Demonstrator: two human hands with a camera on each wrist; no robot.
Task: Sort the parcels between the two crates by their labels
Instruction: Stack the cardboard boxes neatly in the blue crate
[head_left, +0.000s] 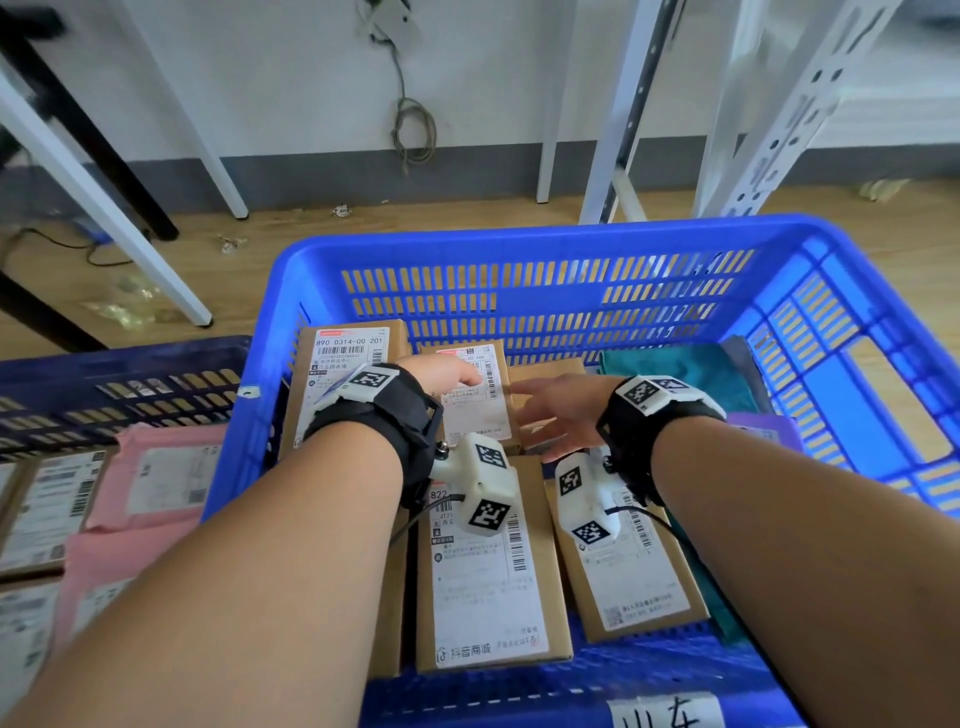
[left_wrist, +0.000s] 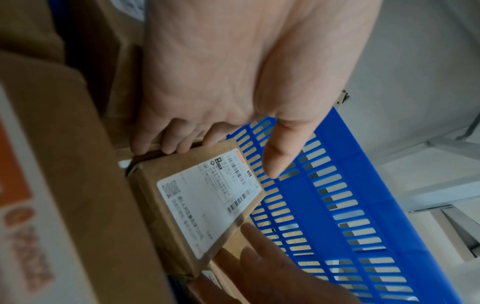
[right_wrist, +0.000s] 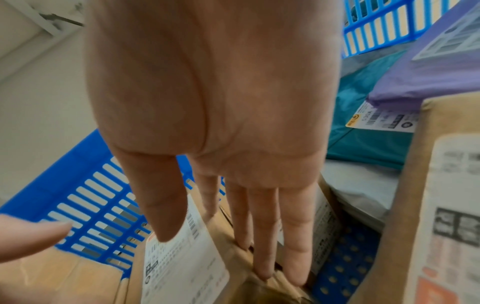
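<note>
Left hand (left_wrist: 233, 82) gripping cardboard parcel (head_left: 475, 397) at frame centre, right hand (head_left: 563, 410) flat, fingers straight, touching it, inside blue crate (head_left: 545, 234)

Two crates side by side, parcels in both

The right crate (head_left: 519, 244) holds boxes: one (head_left: 332, 384) at back left, one (head_left: 480, 405) beside it at mid back, two in front (head_left: 483, 597) (head_left: 634, 587); soft parcels (head_left: 691, 371) lie along its right side. The left crate (head_left: 104, 364) holds mailers (head_left: 156, 467) and more boxes (head_left: 41, 509).
</note>
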